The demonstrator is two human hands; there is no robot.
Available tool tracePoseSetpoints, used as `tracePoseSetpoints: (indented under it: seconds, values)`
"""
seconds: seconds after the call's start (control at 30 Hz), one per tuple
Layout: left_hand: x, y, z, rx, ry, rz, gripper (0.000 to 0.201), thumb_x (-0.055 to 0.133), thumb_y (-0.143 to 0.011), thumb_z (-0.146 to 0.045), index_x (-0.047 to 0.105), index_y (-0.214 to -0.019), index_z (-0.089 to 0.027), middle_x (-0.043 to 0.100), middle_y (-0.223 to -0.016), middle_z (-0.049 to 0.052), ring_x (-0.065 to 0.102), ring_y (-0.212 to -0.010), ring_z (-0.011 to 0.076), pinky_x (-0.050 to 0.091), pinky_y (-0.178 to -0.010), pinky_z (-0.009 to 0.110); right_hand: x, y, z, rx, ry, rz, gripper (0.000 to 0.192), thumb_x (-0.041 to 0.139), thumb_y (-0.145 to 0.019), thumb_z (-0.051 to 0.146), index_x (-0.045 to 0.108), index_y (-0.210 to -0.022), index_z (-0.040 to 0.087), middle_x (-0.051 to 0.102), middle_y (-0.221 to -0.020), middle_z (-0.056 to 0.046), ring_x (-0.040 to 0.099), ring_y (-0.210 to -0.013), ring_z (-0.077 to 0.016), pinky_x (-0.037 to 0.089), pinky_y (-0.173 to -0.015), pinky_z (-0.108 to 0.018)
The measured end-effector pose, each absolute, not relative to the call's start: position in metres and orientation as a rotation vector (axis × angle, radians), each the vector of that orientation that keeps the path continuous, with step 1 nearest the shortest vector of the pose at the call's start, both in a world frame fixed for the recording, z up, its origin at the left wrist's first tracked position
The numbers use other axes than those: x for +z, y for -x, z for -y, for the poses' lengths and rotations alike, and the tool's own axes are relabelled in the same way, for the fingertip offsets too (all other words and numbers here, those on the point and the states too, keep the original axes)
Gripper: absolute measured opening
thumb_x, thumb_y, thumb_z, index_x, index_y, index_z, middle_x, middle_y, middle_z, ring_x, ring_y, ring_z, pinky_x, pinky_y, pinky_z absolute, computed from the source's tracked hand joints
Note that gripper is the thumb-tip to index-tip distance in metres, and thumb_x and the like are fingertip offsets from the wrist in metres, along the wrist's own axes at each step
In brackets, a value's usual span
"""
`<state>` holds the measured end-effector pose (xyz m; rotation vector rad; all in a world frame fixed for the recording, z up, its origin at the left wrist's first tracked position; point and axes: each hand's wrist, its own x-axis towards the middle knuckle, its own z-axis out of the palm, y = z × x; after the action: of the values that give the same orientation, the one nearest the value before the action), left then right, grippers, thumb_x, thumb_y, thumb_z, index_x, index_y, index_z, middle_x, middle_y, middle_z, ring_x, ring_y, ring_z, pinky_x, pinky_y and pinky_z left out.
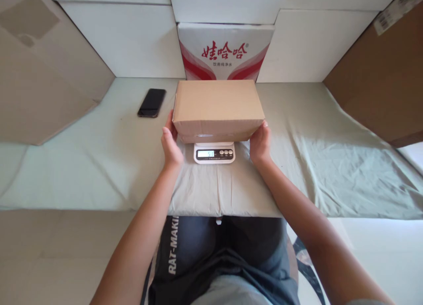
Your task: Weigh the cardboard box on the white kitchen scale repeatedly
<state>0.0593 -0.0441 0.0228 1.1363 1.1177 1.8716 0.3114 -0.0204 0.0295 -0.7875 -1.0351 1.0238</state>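
Note:
A closed brown cardboard box (218,101) rests on, or just above, a white digital scale (214,160) in the middle of the table; I cannot tell how much weight the scale bears. The scale's small lit display seems to read 51, and three round buttons sit beside it. My left hand (171,143) grips the box's left side, its fingers partly hidden behind the edge. On the opposite side, my right hand (261,142) holds the lower right corner, with most of its fingers out of sight. The box hides the scale's platform.
A black phone (152,102) lies left of the box on the pale green cloth (105,164). Behind stands a white and red printed carton (226,49) against white panels. Large brown cartons flank the table at left (49,71) and right (383,80).

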Motion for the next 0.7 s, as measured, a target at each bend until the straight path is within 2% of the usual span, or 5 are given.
tracePoseSetpoints:
  seconds: [0.23, 0.43, 0.53, 0.7]
  values:
    - [0.026, -0.062, 0.045, 1.842, -1.140, -1.108, 0.087, 0.041, -0.091, -0.091, 0.071, -0.141, -0.027, 0.066, -0.156, 0.011, 0.045, -0.161, 0.0306, 0.040, -0.131, 0.041, 0.034, -0.307, 0.024, 0.929, 0.824, 1.160, 0.063, 0.047, -0.095, 0.078, 0.067, -0.140, 0.038, 0.069, -0.152, 0.003, 0.046, -0.161, -0.0270, 0.031, -0.141, -0.046]
    - [0.019, -0.062, 0.042, 1.860, -1.107, -1.144, 0.086, 0.041, -0.089, -0.093, 0.076, -0.130, -0.025, 0.073, -0.145, 0.013, 0.052, -0.156, 0.0321, 0.039, -0.132, 0.045, 0.038, -0.304, 0.042, 0.896, 0.918, 1.246, 0.063, 0.043, -0.100, 0.077, 0.064, -0.145, 0.038, 0.065, -0.157, 0.001, 0.044, -0.162, -0.0291, 0.032, -0.140, -0.051]
    - [0.016, -0.061, 0.040, 1.866, -1.099, -1.141, 0.085, 0.044, -0.088, -0.093, 0.076, -0.127, -0.024, 0.075, -0.142, 0.013, 0.050, -0.157, 0.0315, 0.039, -0.132, 0.044, 0.038, -0.302, 0.046, 0.929, 0.884, 1.283, 0.063, 0.042, -0.102, 0.075, 0.061, -0.149, 0.037, 0.065, -0.157, 0.000, 0.041, -0.164, -0.0282, 0.028, -0.141, -0.052]
    - [0.027, -0.065, 0.046, 1.816, -1.093, -1.078, 0.083, 0.046, -0.086, -0.094, 0.077, -0.121, -0.025, 0.076, -0.139, 0.012, 0.049, -0.158, 0.0328, 0.042, -0.130, 0.048, 0.043, -0.301, 0.037, 0.893, 0.864, 1.211, 0.062, 0.043, -0.099, 0.077, 0.064, -0.144, 0.039, 0.067, -0.154, 0.002, 0.043, -0.163, -0.0288, 0.028, -0.142, -0.051]
